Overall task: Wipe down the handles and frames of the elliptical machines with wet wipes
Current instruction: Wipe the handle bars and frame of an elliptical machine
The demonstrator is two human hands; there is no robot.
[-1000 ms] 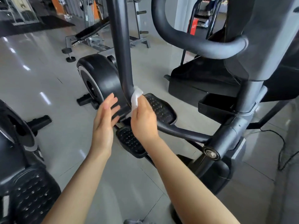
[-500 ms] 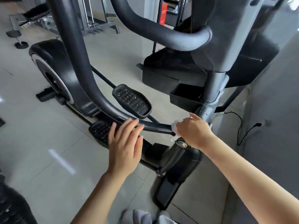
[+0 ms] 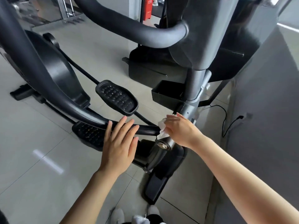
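Gripping wet wipe [image 3: 161,129], right hand [image 3: 179,129] half-hiding it

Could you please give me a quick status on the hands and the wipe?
Right hand presses the wet wipe on the curved black bar near the pivot. Left hand open, fingers straight, over the bar. Nothing in the way.

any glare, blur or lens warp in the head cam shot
Head view: bright glare streak on the floor tiles; the wide lens bows the black frame bar; the weight rack at the top is smeared; the wipe under the right hand and the open left hand look sharp.
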